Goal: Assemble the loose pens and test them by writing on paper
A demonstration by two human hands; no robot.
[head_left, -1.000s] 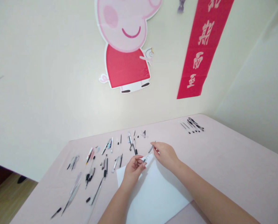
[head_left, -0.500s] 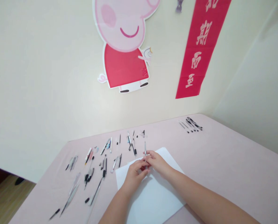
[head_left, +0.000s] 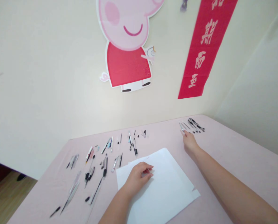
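My left hand point(head_left: 139, 176) rests on the white paper point(head_left: 161, 193), its fingers loosely curved and the thumb apart from them. Nothing shows between them. At the far right of the table, my right hand point(head_left: 189, 142) is closed round the lower end of a slim pen point(head_left: 181, 127). That pen lies close to a row of slim refills and black-capped pens point(head_left: 193, 122). A few small marks show near the paper's top edge.
Several groups of pen parts, with caps, barrels and refills point(head_left: 104, 165), are spread over the pink tabletop point(head_left: 227, 149) on the left. A pale wall with a cartoon pig cutout point(head_left: 129, 67) and a red banner point(head_left: 197, 62) rises behind.
My right hand has left the paper with the pen and moved far right to the row of pens. My left hand stays on the paper, its fingers now parted from the pen.
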